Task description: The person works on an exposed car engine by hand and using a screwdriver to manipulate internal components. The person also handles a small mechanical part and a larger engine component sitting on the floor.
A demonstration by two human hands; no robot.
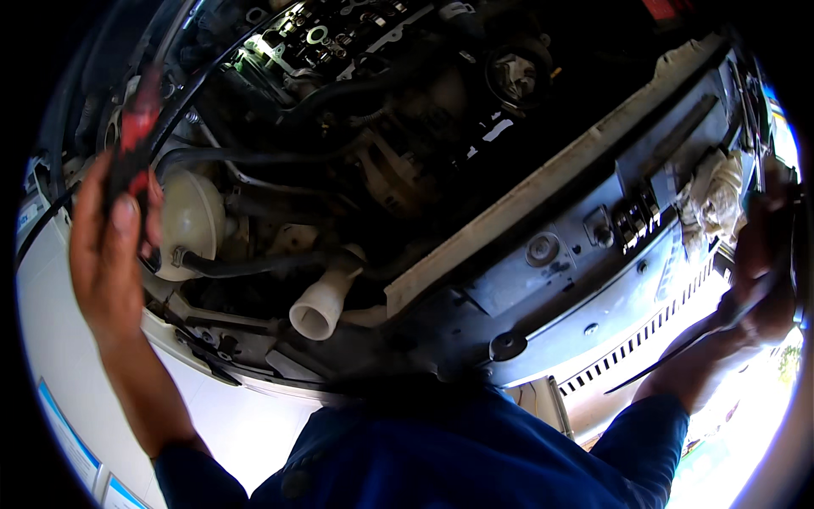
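Note:
My left hand [114, 246], at the left of the engine bay, is closed around a red-and-black tool [136, 127]. Motion blurs the tool's upper end, so its kind does not show. Beside that hand is a rounded whitish coolant reservoir [193, 212] with a black hose. On the far right, my right hand [759, 288] is in shadow, with its fingers curled. A thin dark rod [653, 369] runs from it down to the left, and what else it holds is hidden. A crumpled whitish rag [716, 195] lies next to this hand on the car's front panel.
The exposed top of the engine [318, 36] is lit at the upper left. A pale open-ended filler neck [318, 310] sticks up near the front. The front crossmember [543, 250] runs diagonally before me, with several dark metal parts [636, 220] on it. A black cable [203, 76] crosses the bay.

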